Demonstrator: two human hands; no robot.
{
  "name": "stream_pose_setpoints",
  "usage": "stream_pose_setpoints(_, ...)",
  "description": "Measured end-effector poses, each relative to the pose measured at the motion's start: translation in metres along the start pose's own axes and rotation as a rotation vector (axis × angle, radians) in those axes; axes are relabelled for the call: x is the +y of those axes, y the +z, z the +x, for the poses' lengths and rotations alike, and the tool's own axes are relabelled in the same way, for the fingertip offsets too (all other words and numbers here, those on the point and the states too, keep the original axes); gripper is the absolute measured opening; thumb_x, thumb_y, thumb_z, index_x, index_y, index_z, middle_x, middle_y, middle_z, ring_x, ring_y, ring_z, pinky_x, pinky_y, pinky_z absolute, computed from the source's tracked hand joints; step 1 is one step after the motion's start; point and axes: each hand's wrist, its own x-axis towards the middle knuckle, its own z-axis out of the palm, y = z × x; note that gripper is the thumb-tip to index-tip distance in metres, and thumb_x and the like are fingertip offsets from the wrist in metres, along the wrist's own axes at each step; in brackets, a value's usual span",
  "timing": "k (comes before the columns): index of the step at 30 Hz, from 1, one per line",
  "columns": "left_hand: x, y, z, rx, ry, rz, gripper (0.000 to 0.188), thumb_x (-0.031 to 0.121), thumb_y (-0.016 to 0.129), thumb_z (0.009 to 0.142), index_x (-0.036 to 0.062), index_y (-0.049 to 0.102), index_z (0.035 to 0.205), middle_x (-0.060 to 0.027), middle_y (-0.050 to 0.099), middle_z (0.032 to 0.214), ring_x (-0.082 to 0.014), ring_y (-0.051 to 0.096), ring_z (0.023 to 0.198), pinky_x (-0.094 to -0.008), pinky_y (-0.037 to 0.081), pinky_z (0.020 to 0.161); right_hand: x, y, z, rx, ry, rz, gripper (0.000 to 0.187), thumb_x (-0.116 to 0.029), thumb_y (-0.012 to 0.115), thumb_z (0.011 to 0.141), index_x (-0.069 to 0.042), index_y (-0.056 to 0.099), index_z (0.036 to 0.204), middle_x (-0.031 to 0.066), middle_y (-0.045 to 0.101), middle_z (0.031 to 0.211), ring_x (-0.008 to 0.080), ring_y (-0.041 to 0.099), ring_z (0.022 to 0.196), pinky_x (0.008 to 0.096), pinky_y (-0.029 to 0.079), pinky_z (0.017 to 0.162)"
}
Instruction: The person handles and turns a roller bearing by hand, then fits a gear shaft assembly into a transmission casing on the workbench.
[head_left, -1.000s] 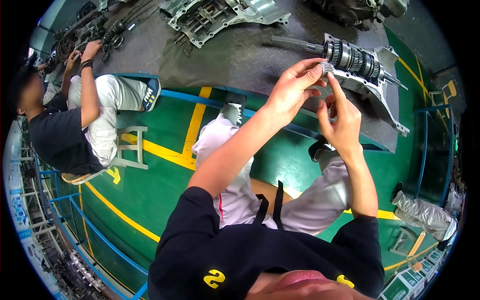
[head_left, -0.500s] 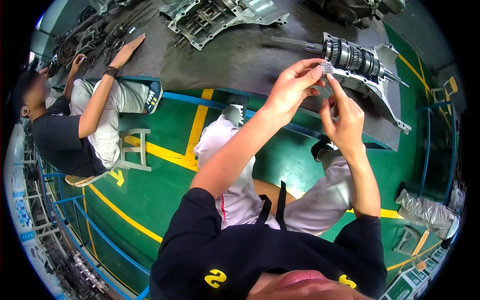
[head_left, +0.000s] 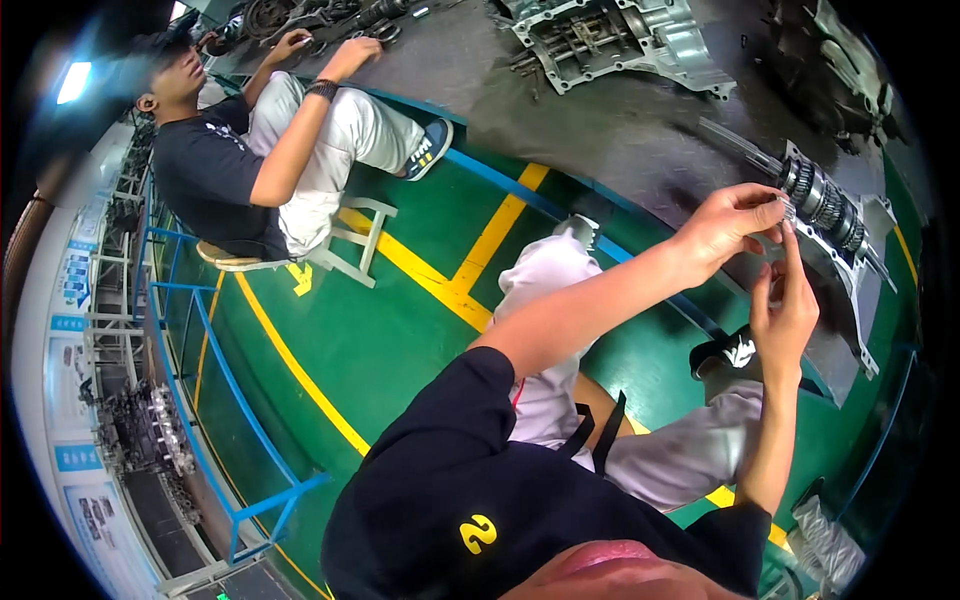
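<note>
My left hand (head_left: 735, 225) reaches over the bench's near edge at the right. Its thumb and fingers pinch a small ridged metal ring that looks like a needle bearing (head_left: 788, 209). My right hand (head_left: 786, 308) is just below, index finger stretched up with its tip at the bearing, thumb apart from it. Right behind the hands lies a gear shaft assembly (head_left: 825, 205) with several gears, resting in a cast metal housing half (head_left: 850, 300). A long splined shaft (head_left: 738, 146) extends to the left of the gears.
Farther back on the dark metal bench (head_left: 470, 55) stands an open gearbox housing (head_left: 670, 45), with more castings (head_left: 835, 75) at the far right. A co-worker (head_left: 215, 150) sits on a stool at the left, hands near loose parts. Blue rails (head_left: 230, 370) stand at lower left.
The view has swung left, so bench, parts and my hands appear farther right. My hands keep the same hold at the bearing. The co-worker's outstretched hand has drawn back and bent.
</note>
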Motion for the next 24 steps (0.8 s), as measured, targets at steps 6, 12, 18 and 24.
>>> stream_pose_setpoints(6, 0.0050, -0.0003, -0.0023, -0.006, 0.012, -0.009, 0.038, 0.031, 0.070, 0.091, 0.0063, 0.060, 0.118, -0.0048, 0.066, 0.102, -0.0133, 0.062, 0.094, -0.0298, 0.050, 0.076, -0.0028, 0.0072, 0.0063, 0.064, -0.114, -0.004, 0.058, 0.002, 0.063, 0.082, -0.005, 0.052, 0.139, 0.0087, 0.059, 0.073, 0.0175, 0.053, 0.057, 0.0300, 0.044, 0.055)
stream_pose_setpoints(12, 0.0016, 0.0004, -0.0009, 0.001, 0.014, 0.111, 0.034, 0.028, 0.070, 0.092, 0.0053, 0.063, 0.117, -0.0021, 0.066, 0.102, -0.0114, 0.060, 0.092, -0.0279, 0.049, 0.077, 0.0002, 0.0057, 0.0021, 0.063, -0.018, 0.028, 0.061, 0.001, 0.065, 0.083, -0.007, 0.050, 0.141, 0.0067, 0.055, 0.069, 0.0165, 0.050, 0.055, 0.0295, 0.043, 0.053)
stream_pose_setpoints(18, 0.0009, 0.0017, -0.0015, -0.017, 0.018, 0.144, 0.034, 0.024, 0.071, 0.091, 0.0041, 0.064, 0.119, -0.0012, 0.065, 0.103, -0.0098, 0.058, 0.094, -0.0267, 0.049, 0.078, 0.0018, 0.0071, 0.0012, 0.045, 0.023, -0.003, 0.061, -0.003, 0.068, 0.084, -0.008, 0.050, 0.142, 0.0061, 0.055, 0.068, 0.0156, 0.049, 0.055, 0.0294, 0.042, 0.052)
stream_pose_setpoints(24, 0.0010, 0.0019, -0.0001, -0.028, 0.026, 0.158, 0.034, 0.021, 0.072, 0.090, 0.0032, 0.063, 0.118, -0.0029, 0.066, 0.105, -0.0110, 0.059, 0.093, -0.0271, 0.050, 0.078, 0.0024, 0.0070, 0.0029, 0.055, 0.019, -0.010, 0.057, -0.003, 0.070, 0.085, -0.007, 0.053, 0.139, 0.0062, 0.054, 0.068, 0.0159, 0.049, 0.054, 0.0298, 0.042, 0.053)
